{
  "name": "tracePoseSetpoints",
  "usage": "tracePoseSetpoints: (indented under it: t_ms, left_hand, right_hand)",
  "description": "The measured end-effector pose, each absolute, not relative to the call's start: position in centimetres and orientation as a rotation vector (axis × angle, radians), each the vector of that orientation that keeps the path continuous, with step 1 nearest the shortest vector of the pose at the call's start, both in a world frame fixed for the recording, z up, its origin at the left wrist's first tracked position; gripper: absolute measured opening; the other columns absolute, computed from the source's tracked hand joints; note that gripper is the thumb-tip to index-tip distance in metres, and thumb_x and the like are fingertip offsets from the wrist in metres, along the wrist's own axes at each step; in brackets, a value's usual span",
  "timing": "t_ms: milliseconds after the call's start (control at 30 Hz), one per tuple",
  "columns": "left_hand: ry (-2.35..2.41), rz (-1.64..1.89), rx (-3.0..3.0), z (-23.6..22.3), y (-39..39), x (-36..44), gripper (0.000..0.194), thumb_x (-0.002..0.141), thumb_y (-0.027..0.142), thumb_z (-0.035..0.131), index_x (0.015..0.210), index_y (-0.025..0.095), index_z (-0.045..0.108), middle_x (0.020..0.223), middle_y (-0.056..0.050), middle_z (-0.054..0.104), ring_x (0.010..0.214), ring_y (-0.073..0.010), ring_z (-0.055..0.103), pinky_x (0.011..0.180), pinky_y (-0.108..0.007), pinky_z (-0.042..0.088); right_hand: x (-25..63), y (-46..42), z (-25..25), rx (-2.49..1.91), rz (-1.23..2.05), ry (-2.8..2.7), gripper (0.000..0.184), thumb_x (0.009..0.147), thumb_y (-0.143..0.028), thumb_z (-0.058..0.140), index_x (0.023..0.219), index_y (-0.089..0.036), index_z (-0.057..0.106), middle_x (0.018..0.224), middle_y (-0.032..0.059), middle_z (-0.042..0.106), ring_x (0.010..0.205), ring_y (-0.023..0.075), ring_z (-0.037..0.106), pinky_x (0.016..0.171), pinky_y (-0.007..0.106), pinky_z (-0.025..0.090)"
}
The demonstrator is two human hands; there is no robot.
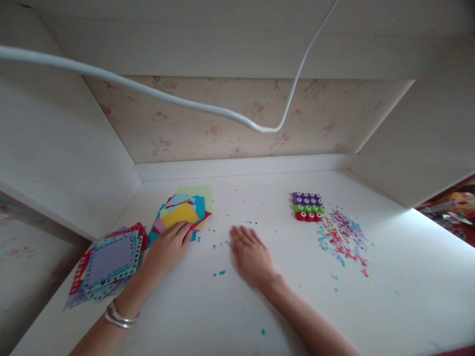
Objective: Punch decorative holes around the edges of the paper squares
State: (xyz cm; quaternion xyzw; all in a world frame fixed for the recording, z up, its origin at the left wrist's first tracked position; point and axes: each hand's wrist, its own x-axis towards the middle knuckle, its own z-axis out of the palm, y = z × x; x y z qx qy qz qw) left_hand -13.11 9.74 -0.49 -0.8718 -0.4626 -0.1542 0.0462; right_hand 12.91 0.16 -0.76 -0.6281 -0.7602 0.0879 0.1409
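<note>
My left hand [169,247] reaches over a loose pile of coloured paper sheets [201,203], its fingertips on the near edge of a yellow sheet [181,214] at the top. Its fingers are slightly bent, with the thumb apart; a grip on the paper does not show. Flat on the white tabletop [208,316] lies my right hand [253,254], fingers stretched out and holding nothing. A few blue paper bits [221,272] are scattered between the two hands. Left of my left forearm is a stack of paper squares with punched borders [113,259], purple uppermost.
Toward the right stand rows of small purple, green and red pieces with eye-like dots [308,206]. A heap of multicoloured confetti [343,235] spreads beside them. A white cable [178,100] hangs across the upper view. Side panels and a flowered back wall [241,128] enclose the table.
</note>
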Motion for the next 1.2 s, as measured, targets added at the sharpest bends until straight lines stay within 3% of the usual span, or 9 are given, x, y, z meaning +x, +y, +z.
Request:
tracePoseSetpoints:
  t_ms: [267,433,533,600,700,800,967,1067,1200]
  left_hand:
    - [-1.452,-0.501,-2.632,-1.5,9.9,-13.1,0.037,0.101,0.03,0.035,0.123,0.017,0.061,0.125,-0.013,0.066,0.114,-0.027,0.062,0.102,-0.042,0.046]
    - [-1.48,-0.512,-2.604,-1.4,10.0,-12.8,0.036,0.101,0.027,0.033,0.12,0.017,0.062,0.119,-0.014,0.068,0.107,-0.0277,0.066,0.094,-0.042,0.051]
    - [-1.455,-0.513,-2.611,-1.5,10.0,-12.8,0.037,0.1,0.026,0.032,0.119,0.015,0.062,0.12,-0.015,0.068,0.111,-0.0283,0.065,0.097,-0.042,0.049]
    - [-1.427,-0.504,-2.628,-1.7,9.9,-13.0,0.038,0.1,0.026,0.03,0.119,0.015,0.061,0.122,-0.015,0.067,0.115,-0.0283,0.062,0.1,-0.043,0.047]
    - [-1.419,-0.525,-2.652,-2.1,10.0,-13.5,0.039,0.101,0.029,0.03,0.121,0.015,0.06,0.125,-0.014,0.066,0.118,-0.0269,0.06,0.104,-0.042,0.045]
    - [-1.457,-0.578,-2.667,-2.4,10.2,-13.9,0.04,0.101,0.035,0.031,0.123,0.016,0.059,0.126,-0.013,0.065,0.12,-0.0263,0.06,0.106,-0.043,0.044]
    - [-1.488,-0.586,-2.708,-2.2,10.2,-13.9,0.044,0.101,0.039,0.028,0.122,0.015,0.059,0.127,-0.014,0.064,0.121,-0.0269,0.058,0.108,-0.044,0.042]
    - [-1.493,-0.62,-2.709,-2.1,10.2,-13.6,0.044,0.1,0.04,0.029,0.121,0.015,0.059,0.127,-0.014,0.064,0.119,-0.0275,0.059,0.107,-0.044,0.043]
    - [-1.448,-0.638,-2.717,-2.3,10.3,-13.5,0.046,0.1,0.04,0.029,0.12,0.014,0.06,0.125,-0.015,0.064,0.12,-0.029,0.058,0.107,-0.045,0.043]
  right_hand:
    - [27.6,-5.4,-2.1,-2.401,-0.157,-1.63,0.056,0.101,-0.03,0.023,0.137,0.001,0.053,0.144,0.0223,0.049,0.141,0.0334,0.038,0.116,0.052,0.032]
    - [18.8,-6.1,0.9,-1.918,0.061,-1.922,0.046,0.103,-0.032,0.029,0.135,-0.015,0.058,0.138,0.0117,0.059,0.132,0.0254,0.051,0.11,0.045,0.044]
    - [9.7,-6.5,2.0,-1.305,0.374,-2.364,0.045,0.104,-0.038,0.035,0.145,-0.024,0.046,0.151,0.0009,0.045,0.143,0.0193,0.036,0.121,0.042,0.028]
    - [5.6,-6.8,2.1,-1.152,0.492,-2.447,0.053,0.104,-0.045,0.034,0.15,-0.02,0.037,0.156,0.0018,0.036,0.146,0.0187,0.03,0.123,0.041,0.02]
    - [5.5,-6.9,1.2,-1.301,0.543,-2.401,0.055,0.105,-0.047,0.029,0.152,-0.018,0.034,0.157,0.0041,0.034,0.147,0.0188,0.027,0.123,0.044,0.017]
    - [13.0,-7.2,-0.5,-1.699,0.417,-2.226,0.051,0.105,-0.041,0.028,0.151,-0.019,0.037,0.156,0.0058,0.035,0.145,0.021,0.03,0.121,0.047,0.024]
    - [28.0,-8.9,-1.7,-2.322,0.003,-1.654,0.06,0.103,-0.041,0.025,0.139,0.0,0.05,0.149,0.0229,0.041,0.144,0.0322,0.031,0.117,0.056,0.029]
    - [27.7,-10.0,0.1,-2.258,-0.068,-1.554,0.056,0.102,-0.042,0.03,0.138,-0.004,0.052,0.148,0.0196,0.046,0.143,0.03,0.035,0.118,0.052,0.029]
    - [16.4,-11.6,0.8,-1.723,0.259,-1.892,0.043,0.103,-0.03,0.035,0.142,-0.016,0.049,0.146,0.0108,0.051,0.136,0.022,0.047,0.112,0.04,0.044]
